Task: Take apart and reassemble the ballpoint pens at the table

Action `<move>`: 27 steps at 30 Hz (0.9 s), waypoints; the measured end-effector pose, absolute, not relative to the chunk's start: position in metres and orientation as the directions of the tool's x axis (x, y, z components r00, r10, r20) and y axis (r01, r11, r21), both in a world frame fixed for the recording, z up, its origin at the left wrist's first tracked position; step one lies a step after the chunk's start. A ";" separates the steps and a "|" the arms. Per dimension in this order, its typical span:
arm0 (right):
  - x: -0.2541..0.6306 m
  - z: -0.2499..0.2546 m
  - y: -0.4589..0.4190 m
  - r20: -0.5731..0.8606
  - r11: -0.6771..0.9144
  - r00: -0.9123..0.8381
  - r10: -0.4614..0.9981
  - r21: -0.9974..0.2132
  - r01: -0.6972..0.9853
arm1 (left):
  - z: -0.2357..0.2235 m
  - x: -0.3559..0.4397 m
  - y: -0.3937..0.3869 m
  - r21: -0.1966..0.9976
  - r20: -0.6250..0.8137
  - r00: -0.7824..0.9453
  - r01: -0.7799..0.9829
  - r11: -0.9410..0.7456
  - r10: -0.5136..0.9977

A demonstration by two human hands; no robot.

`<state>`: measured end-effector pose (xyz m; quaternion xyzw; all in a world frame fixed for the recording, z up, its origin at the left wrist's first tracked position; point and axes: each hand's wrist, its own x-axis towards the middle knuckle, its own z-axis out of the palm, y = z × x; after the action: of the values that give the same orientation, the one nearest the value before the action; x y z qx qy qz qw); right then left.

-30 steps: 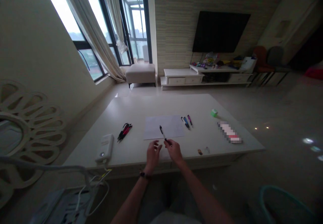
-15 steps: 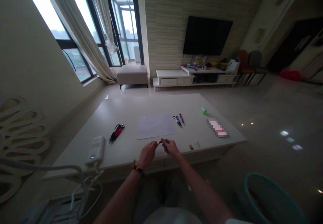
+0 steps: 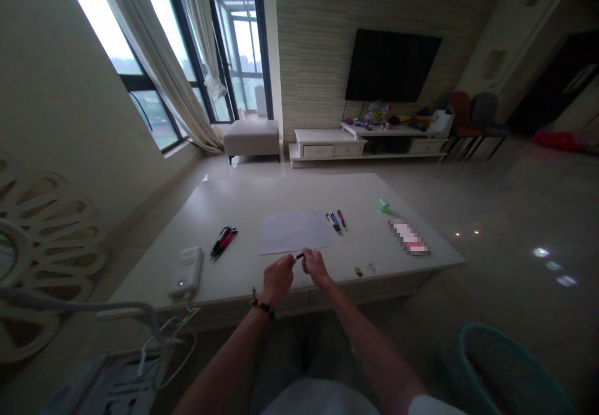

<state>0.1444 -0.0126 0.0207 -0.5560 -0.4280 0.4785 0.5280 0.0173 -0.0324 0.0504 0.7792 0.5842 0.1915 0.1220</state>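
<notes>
My left hand [image 3: 279, 276] and my right hand [image 3: 315, 264] meet just above the near edge of the table. Both are closed on a slim pen [image 3: 299, 257], dark with a pale part on the left, mostly hidden by my fingers. Directly beyond them lies a white sheet of paper [image 3: 294, 231]. Three pens [image 3: 336, 222] lie side by side at the paper's right edge. A bunch of black and red pens [image 3: 224, 242] rests farther left.
A white box with a cable [image 3: 188, 271] sits at the table's left. A small green block [image 3: 383, 205], a blurred-out flat item [image 3: 409, 238] and a little brown piece [image 3: 358, 271] lie to the right. A teal bin [image 3: 510, 365] stands on the floor at right.
The view has shifted slightly, moving the table rightward in the picture. Both hands have come up a little nearer the paper, still closed on the pen.
</notes>
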 end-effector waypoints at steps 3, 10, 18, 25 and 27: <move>0.148 0.021 -0.013 -0.132 -0.119 0.122 0.984 -0.987 -0.108 | 0.054 0.016 -0.021 0.591 -0.027 0.245 0.786 -0.182 0.969; 0.149 0.020 -0.010 -0.107 -0.096 0.294 0.950 -0.994 -0.052 | 0.056 0.024 -0.021 0.444 0.235 0.319 0.805 -0.394 0.918; 0.153 0.033 -0.002 -0.072 -0.080 0.262 0.962 -0.997 0.021 | 0.068 0.036 -0.032 0.445 0.206 0.261 0.833 -0.328 0.943; 0.165 0.049 -0.003 0.029 0.027 0.043 0.999 -0.998 0.055 | 0.081 0.016 0.004 0.882 -0.207 0.435 0.470 -0.025 0.876; 0.168 0.048 -0.003 -0.010 -0.010 0.012 1.000 -1.000 0.011 | 0.080 0.012 0.004 0.818 -0.028 0.389 0.538 -0.203 0.921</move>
<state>0.1683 -0.0029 0.0483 -0.5082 -0.4974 0.4967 0.4977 0.0122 0.0044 0.0799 0.7360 0.4955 0.2445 0.3912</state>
